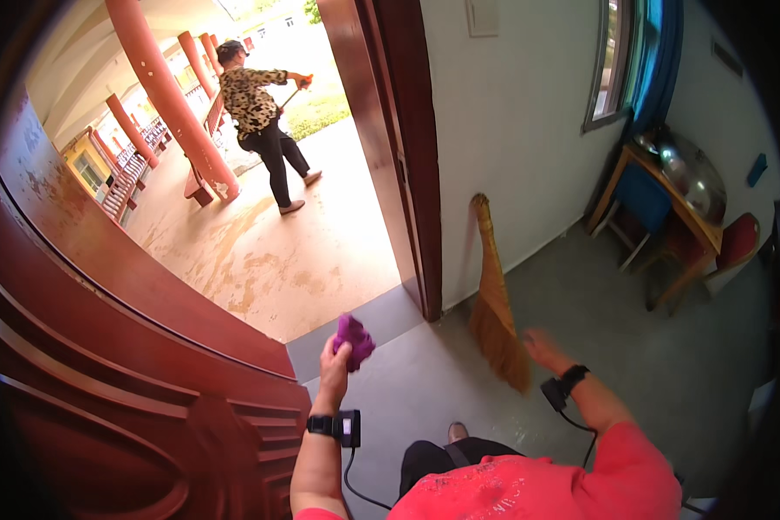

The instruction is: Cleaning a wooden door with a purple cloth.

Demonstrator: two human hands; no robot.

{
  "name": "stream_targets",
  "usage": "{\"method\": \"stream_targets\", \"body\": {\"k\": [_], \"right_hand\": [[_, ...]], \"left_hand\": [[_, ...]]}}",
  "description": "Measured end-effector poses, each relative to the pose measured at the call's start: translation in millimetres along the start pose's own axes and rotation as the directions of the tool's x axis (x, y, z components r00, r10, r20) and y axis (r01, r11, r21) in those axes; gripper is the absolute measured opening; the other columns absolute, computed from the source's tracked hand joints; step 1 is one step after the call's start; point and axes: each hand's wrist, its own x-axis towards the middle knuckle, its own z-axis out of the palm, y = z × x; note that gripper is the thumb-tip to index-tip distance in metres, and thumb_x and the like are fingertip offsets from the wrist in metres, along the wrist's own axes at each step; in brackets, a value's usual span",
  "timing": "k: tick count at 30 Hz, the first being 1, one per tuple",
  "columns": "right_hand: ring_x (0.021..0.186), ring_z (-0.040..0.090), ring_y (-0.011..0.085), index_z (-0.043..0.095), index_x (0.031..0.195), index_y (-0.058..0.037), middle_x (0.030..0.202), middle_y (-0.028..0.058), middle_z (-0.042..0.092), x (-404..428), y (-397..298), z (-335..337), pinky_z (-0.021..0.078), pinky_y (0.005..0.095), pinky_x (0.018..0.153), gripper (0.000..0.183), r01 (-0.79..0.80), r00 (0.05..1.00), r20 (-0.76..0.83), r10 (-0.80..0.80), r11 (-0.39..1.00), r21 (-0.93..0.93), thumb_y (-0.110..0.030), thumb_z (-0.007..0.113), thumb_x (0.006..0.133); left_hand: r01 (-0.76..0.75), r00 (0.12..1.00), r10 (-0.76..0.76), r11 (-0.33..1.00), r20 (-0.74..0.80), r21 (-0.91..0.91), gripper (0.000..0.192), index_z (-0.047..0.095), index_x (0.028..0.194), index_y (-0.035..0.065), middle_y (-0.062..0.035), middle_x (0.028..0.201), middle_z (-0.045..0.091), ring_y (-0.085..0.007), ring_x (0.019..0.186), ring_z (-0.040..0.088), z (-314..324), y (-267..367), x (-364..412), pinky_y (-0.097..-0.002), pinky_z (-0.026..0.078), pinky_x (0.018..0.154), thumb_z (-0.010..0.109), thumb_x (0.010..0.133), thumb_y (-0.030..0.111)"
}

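My left hand (335, 367) is closed around a crumpled purple cloth (355, 342), raised in front of the open doorway. Out to the right, my right hand (544, 348) appears slightly blurred beside the bristles of a straw broom (494, 292); whether its fingers touch the broom or hold anything cannot be told. The broom leans against the white wall with its handle end up and bristles down on the grey floor. Each of my wrists wears a black strap with a small box and a cable.
A red-brown carved door (136, 390) stands open at the left, beside the door frame (422, 162). Outside, a person (253, 104) holds a stick-like tool near a red pillar (175, 104). A wooden table (673, 195) with metal ware and chairs stands at the right.
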Motion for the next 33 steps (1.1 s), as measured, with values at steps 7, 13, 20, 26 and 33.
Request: {"method": "stream_targets", "body": {"k": [7, 13, 20, 26, 33], "right_hand": [[0.108, 0.052, 0.0379, 0.053, 0.114, 0.0, 0.118, 0.0198, 0.054, 219.4, -164.0, -90.0, 0.043, 0.0427, 0.091, 0.037, 0.356, 0.894, -0.254, -0.368, 0.93, -0.096, -0.016, 0.062, 0.082], [0.129, 0.035, 0.0412, 0.038, 0.134, 0.0023, 0.141, 0.0224, 0.035, 319.0, -285.8, -138.0, 0.0315, 0.048, 0.103, 0.059, 0.488, 0.596, -0.566, -0.569, 0.817, -0.308, -0.023, 0.062, 0.086], [0.135, 0.02, 0.0475, 0.02, 0.142, 0.0078, 0.147, 0.031, 0.017, 428.1, -322.7, -141.6, 0.0195, 0.0522, 0.108, 0.077, 0.57, 0.378, -0.724, -0.577, 0.761, -0.309, -0.041, 0.052, 0.09], [0.135, 0.016, 0.0509, 0.014, 0.143, 0.0096, 0.147, 0.0349, 0.011, 437.3, -318.1, -123.6, 0.0173, 0.0548, 0.108, 0.079, 0.506, 0.324, -0.765, -0.556, 0.786, -0.356, -0.044, 0.044, 0.093], [0.134, 0.019, 0.0499, 0.013, 0.141, 0.0124, 0.145, 0.0363, 0.013, 441.4, -328.0, -111.7, 0.0203, 0.0533, 0.108, 0.077, 0.449, 0.328, -0.761, -0.559, 0.802, -0.395, -0.044, 0.04, 0.095]], "left_hand": [[-0.468, 0.883, 0.463, 0.882, -0.077, -0.063, 0.03, 0.051, 0.119, 0.0028, -0.0013, 0.096, 0.059, -0.0077, 0.08, 0.053, 115.9, 143.9, 147.2, -0.0221, 0.044, 0.068, 0.051, 0.094, 0.019], [-0.788, 0.614, 0.782, 0.614, -0.11, -0.038, 0.041, 0.038, 0.135, 0.0038, -0.0054, 0.121, 0.051, -0.0121, 0.101, 0.052, 187.1, 209.6, 253.6, -0.0266, 0.046, 0.083, 0.045, 0.096, 0.015], [-0.817, 0.572, 0.794, 0.574, 0.206, 0.057, 0.067, 0.01, 0.148, 0.0023, -0.0162, 0.155, 0.007, -0.0276, 0.143, 0.007, 220.5, 216.8, 340.9, -0.036, 0.012, 0.114, 0.042, 0.094, 0.026], [-0.984, 0.177, 0.904, 0.155, 0.388, 0.087, 0.074, 0.013, 0.148, 0.0042, -0.0211, 0.154, 0.005, -0.0393, 0.142, 0.004, 218.3, 310.2, 369.8, -0.0477, 0.008, 0.113, 0.043, 0.093, 0.044], [-0.723, 0.489, 0.743, 0.638, 0.458, -0.263, 0.067, 0.013, 0.148, 0.0053, -0.0161, 0.152, 0.017, -0.0278, 0.141, 0.016, 204.2, 456.8, 458.3, -0.0388, 0.015, 0.113, 0.027, 0.099, 0.049]]}}
